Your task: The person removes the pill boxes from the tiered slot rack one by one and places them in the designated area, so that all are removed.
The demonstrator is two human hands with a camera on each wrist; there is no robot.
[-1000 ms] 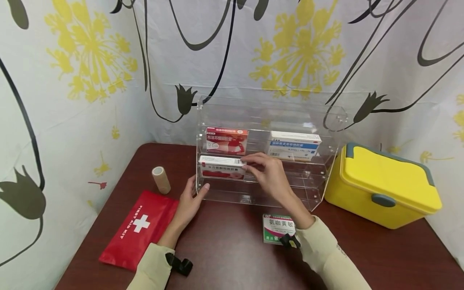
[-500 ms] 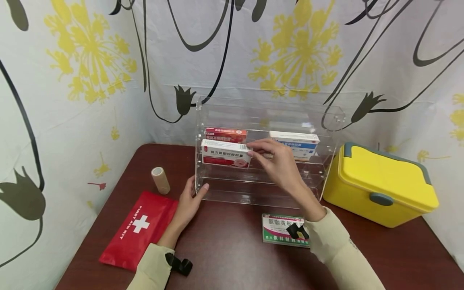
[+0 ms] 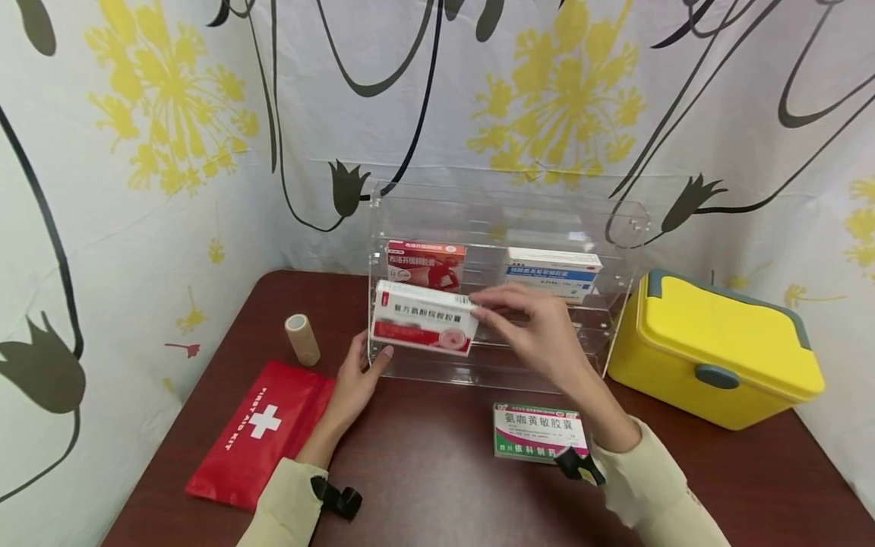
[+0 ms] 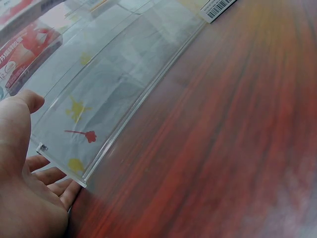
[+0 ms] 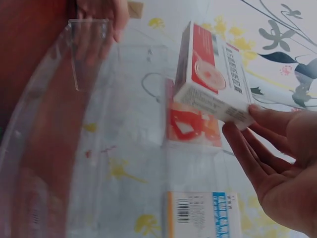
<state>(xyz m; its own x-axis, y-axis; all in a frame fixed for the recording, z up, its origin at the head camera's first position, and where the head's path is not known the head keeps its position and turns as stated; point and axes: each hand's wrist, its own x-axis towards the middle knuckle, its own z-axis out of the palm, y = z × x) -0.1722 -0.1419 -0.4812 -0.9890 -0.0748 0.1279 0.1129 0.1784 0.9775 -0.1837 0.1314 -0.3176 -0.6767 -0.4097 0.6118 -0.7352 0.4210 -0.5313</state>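
My right hand (image 3: pixel 543 330) pinches the right end of a white and red medicine box (image 3: pixel 422 323), held tilted in front of the clear acrylic display rack (image 3: pixel 492 372). In the right wrist view, thumb and fingertips grip one end of that box (image 5: pixel 213 69). My left hand (image 3: pixel 355 384) holds the rack's lower left side, thumb in front and fingers round the side panel, as the left wrist view shows. A red medicine box (image 3: pixel 425 266) stands on the rack's left, partly behind the held one. On its right stands a white and blue medicine box (image 3: pixel 552 273).
A green and white medicine box (image 3: pixel 536 431) lies on the table below my right forearm. Left of the rack are a red first aid pouch (image 3: pixel 263 433) and a beige roll (image 3: pixel 303 340). A yellow case (image 3: pixel 718 349) stands at the right. Patterned cloth hangs behind.
My right hand has lifted the white and red box off the rack's lower shelf, then brought it forward and down, tilting it. My left hand has stayed on the rack.
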